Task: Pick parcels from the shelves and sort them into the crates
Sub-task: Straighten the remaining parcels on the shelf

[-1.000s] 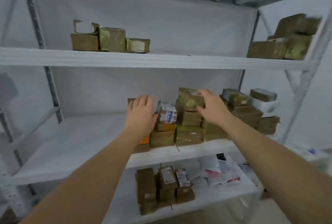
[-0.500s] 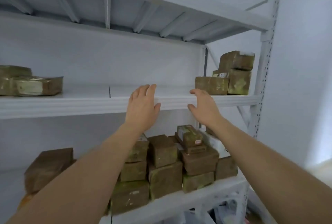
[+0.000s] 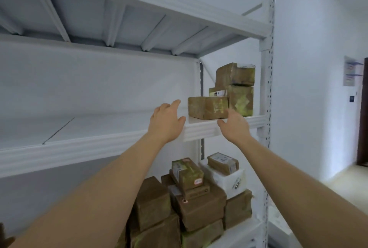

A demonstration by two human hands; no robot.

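Target parcel: a brown, tape-wrapped low parcel [image 3: 207, 107] lies at the right end of the upper shelf [image 3: 119, 138], near its front edge, touching the taller parcels behind and to its right.
Stack beside it: a greenish taped box [image 3: 241, 100] stands at the shelf's right end with another brown parcel [image 3: 235, 73] on top; a small labelled parcel [image 3: 217, 93] peeks out between them and the low one.
Left hand: the left hand [image 3: 166, 123] is raised with fingers spread and straight, just left of the low parcel, holding nothing.
Right hand: the right hand [image 3: 235, 126] is raised with fingers loose and extended, its fingertips overlapping the low parcel's front right corner; real contact cannot be told.
Change from half a second ago: both hands have moved right and closer to the low parcel; before, they were over bare shelf edge, well left of it.
Lower shelf: a heap of brown parcels [image 3: 199, 206] and one white parcel [image 3: 229, 180] sits under the arms.
Frame: a white perforated upright post [image 3: 267, 88] bounds the shelves on the right.
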